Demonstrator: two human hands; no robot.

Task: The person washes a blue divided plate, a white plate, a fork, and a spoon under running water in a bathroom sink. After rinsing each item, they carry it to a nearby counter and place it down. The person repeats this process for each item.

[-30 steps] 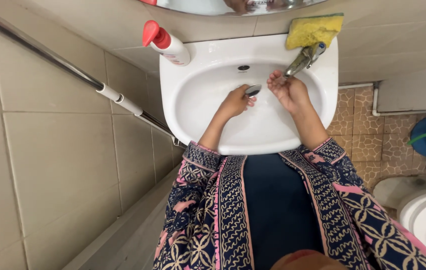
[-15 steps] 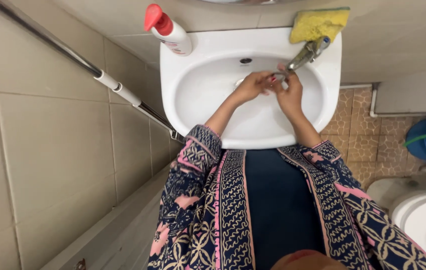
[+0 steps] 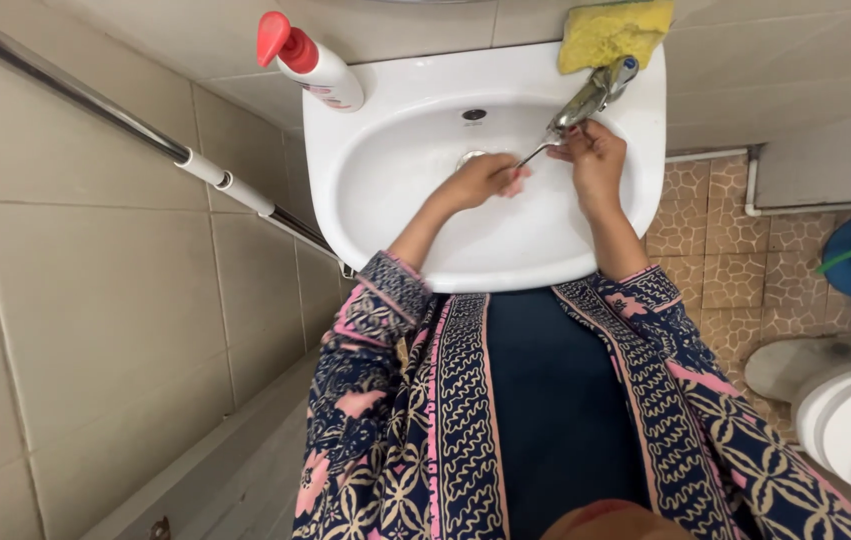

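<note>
**Spoon rinse at the basin tap**

Tiled bathroom walls surround a white basin (image 3: 635, 150). At its back right corner, the right hand (image 3: 593, 158) pinches the handle end of a metal spoon (image 3: 535, 153) just below the tap (image 3: 590, 98). The left hand (image 3: 480, 180) closes its fingertips around the bowl end over the drain. Keep the spoon under the spout and both grips firm. A yellow sponge (image 3: 613, 32) sits behind the tap; a red-capped bottle (image 3: 307, 60) occupies the back left corner, well apart.
</note>
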